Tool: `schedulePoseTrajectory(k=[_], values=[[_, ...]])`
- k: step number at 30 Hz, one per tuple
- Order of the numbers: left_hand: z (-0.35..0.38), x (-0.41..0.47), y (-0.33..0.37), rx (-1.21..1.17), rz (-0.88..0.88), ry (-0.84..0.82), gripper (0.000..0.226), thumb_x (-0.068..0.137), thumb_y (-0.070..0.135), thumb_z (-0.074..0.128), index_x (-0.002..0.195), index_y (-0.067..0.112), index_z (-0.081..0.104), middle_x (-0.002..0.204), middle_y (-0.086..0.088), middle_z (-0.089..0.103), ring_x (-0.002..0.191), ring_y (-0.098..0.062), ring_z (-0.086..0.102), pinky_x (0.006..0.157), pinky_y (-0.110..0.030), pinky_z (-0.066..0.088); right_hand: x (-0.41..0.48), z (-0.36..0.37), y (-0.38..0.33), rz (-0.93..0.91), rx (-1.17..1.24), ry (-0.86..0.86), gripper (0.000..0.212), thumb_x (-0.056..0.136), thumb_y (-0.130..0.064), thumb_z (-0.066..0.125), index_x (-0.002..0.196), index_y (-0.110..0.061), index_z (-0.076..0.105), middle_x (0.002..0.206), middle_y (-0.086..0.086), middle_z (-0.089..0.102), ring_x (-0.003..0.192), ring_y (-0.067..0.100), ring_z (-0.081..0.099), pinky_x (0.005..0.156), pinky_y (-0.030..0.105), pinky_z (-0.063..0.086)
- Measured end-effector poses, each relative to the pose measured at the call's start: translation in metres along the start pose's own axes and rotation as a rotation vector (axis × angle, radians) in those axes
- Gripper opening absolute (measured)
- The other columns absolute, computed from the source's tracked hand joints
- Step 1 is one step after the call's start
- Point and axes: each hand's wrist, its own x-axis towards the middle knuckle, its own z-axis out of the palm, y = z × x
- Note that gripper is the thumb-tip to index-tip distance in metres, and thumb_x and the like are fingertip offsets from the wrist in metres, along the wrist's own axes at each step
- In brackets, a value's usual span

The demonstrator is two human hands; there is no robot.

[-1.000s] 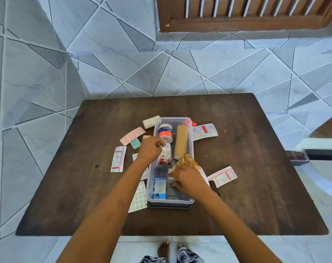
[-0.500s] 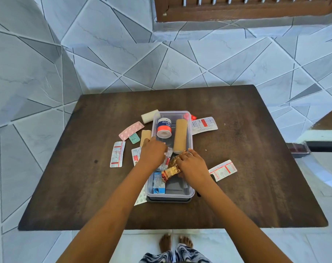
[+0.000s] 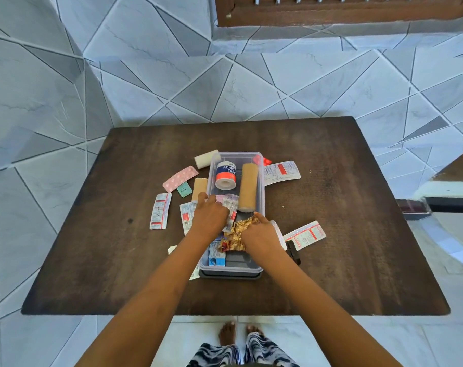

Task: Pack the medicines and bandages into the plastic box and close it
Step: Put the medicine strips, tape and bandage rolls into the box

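Box (image 3: 261, 186) sits open at table (image 3: 357, 234) centre, holding tape (image 3: 226, 175) and bandage (image 3: 248, 190). Left hand (image 3: 208, 217), fingers spread flat, presses strips (image 3: 230, 207). Right hand (image 3: 262, 235) pinches gold foil (image 3: 238, 230) over box.

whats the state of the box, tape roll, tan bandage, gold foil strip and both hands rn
plastic box: open, no lid on
adhesive tape roll: inside box, far end
tan bandage roll: lying inside box
gold foil strip: crumpled, over box
left hand: resting on strips at box edge
right hand: on foil strip
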Motion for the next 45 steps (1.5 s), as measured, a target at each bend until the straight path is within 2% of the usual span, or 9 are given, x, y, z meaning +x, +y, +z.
schedulePoseTrajectory(k=[5,9,13,17,23,28,34,40,45], values=[[-0.001,-0.003,0.003,-0.049,-0.018,-0.011,0.027,0.094,0.030,0.048,0.110,0.022,0.068,0.115,-0.006,0.067,0.124,-0.022,0.046,0.112,-0.044,0.017,0.002,-0.001,-0.008,-0.063,-0.030,-0.079,0.020,0.093,-0.008,0.048,0.104,-0.005,0.064,0.111,0.012,0.068,0.113,0.027,0.057,0.114,0.036,0.025],[-0.007,-0.013,-0.003,-0.228,-0.064,0.081,0.027,0.092,0.027,0.048,0.109,0.022,0.069,0.116,-0.002,0.067,0.122,-0.019,0.049,0.111,-0.041,0.019,0.001,0.004,-0.004,-0.076,-0.064,-0.089,0.025,0.092,-0.017,0.049,0.113,-0.011,0.062,0.124,0.009,0.064,0.128,0.023,0.046,0.120,0.037,0.007],[-0.014,-0.030,-0.013,-0.569,-0.273,0.272,0.023,0.090,0.027,0.056,0.109,0.022,0.070,0.115,-0.003,0.070,0.111,-0.020,0.058,0.105,-0.039,0.034,-0.020,0.012,0.010,-0.061,0.322,0.335,0.032,0.090,-0.018,0.048,0.118,-0.008,0.060,0.124,0.012,0.062,0.121,0.029,0.051,0.111,0.039,0.030],[-0.019,-0.053,-0.023,-0.777,-0.519,0.328,0.022,0.092,0.025,0.055,0.108,0.018,0.069,0.115,-0.006,0.070,0.102,-0.023,0.064,0.092,-0.034,0.050,-0.041,0.029,0.030,0.215,0.824,0.717,0.028,0.089,-0.008,0.051,0.114,-0.007,0.063,0.113,0.014,0.067,0.103,0.030,0.062,0.088,0.038,0.049],[0.007,-0.085,-0.049,-0.555,-0.501,-0.133,0.034,0.085,0.021,0.060,0.119,0.019,0.061,0.125,-0.007,0.063,0.109,-0.027,0.061,0.089,-0.037,0.051,-0.032,0.055,0.038,0.357,0.794,0.397,0.050,0.090,-0.010,0.053,0.138,-0.007,0.039,0.141,0.016,0.047,0.129,0.032,0.045,0.104,0.041,0.040],[0.040,-0.104,-0.045,-0.526,-0.362,-0.316,0.078,0.077,0.031,0.072,0.143,0.018,0.032,0.148,-0.013,0.036,0.132,-0.032,0.041,0.108,-0.041,0.038,-0.019,0.053,0.029,0.476,0.670,0.359,0.048,0.089,-0.020,0.055,0.133,-0.006,0.041,0.128,0.021,0.056,0.118,0.039,0.051,0.095,0.044,0.043],[0.043,-0.110,-0.041,-0.557,-0.405,-0.267,0.086,0.069,0.028,0.081,0.140,0.017,0.034,0.139,-0.014,0.039,0.127,-0.033,0.043,0.102,-0.040,0.042,-0.020,0.061,0.019,0.545,0.622,0.343,0.042,0.085,-0.006,0.056,0.126,-0.008,0.046,0.118,0.023,0.061,0.110,0.041,0.055,0.089,0.044,0.045],[0.024,-0.109,-0.061,-0.793,-0.465,-0.159,0.036,0.078,0.014,0.073,0.112,0.009,0.063,0.121,-0.011,0.063,0.105,-0.026,0.061,0.080,-0.031,0.049,-0.025,0.061,0.026,0.626,0.985,0.367,0.038,0.083,-0.009,0.063,0.120,-0.006,0.057,0.118,0.019,0.065,0.111,0.036,0.059,0.090,0.039,0.047],[-0.037,-0.101,-0.083,-0.733,-0.446,-0.015,0.031,0.083,0.015,0.065,0.114,0.014,0.067,0.120,-0.010,0.066,0.104,-0.028,0.062,0.080,-0.034,0.047,-0.040,0.042,0.038,0.749,1.257,0.490,0.019,0.086,-0.014,0.061,0.099,-0.002,0.069,0.103,0.019,0.071,0.099,0.033,0.063,0.082,0.036,0.048]])
